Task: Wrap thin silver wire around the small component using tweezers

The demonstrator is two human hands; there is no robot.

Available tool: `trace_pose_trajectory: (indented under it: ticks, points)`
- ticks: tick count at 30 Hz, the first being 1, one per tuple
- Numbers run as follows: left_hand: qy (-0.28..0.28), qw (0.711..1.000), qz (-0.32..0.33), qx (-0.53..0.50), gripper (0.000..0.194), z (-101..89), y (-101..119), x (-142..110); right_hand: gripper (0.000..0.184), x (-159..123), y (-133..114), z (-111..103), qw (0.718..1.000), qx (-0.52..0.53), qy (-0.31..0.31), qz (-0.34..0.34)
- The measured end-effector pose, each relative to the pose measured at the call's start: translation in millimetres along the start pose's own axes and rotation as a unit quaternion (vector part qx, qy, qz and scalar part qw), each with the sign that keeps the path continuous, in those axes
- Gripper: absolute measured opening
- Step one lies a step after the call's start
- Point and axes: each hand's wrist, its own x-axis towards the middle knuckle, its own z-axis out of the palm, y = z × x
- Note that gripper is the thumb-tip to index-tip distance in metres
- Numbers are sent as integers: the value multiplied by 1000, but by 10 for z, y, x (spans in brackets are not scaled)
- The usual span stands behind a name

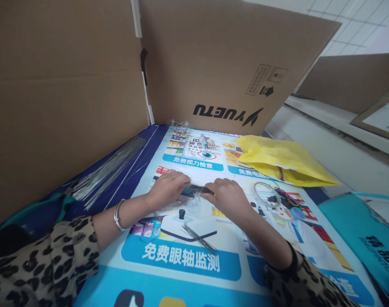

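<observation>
My left hand (167, 186) and my right hand (227, 197) meet over a printed poster (181, 260) on the table. Both are curled around a small dark tool (194, 189), perhaps pliers, held between them. Something small and clear lies under the tool; I cannot make it out. A few thin metal wires (199, 238) lie on the poster just in front of my hands. A silver bangle (117, 215) sits on my left wrist. Both sleeves are leopard print.
A large bundle of thin metal wires (109, 170) lies at the left by a cardboard wall (63, 94). A yellow bag (284, 160), a clear tape roll (266, 194) and coloured rubber bands (285, 198) lie to the right. A teal bag (364, 238) rests at the far right.
</observation>
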Motion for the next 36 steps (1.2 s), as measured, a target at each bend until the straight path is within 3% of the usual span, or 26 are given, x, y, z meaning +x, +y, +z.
trace_pose_trajectory:
  ticks: [22,36]
  points:
    - [-3,999,-1,-34,16,-33,16,-4,34,12,92,206,994,25,72,-83]
    - [-5,999,14,-45,16,-24,-6,-11,32,2,96,197,996,34,47,-70]
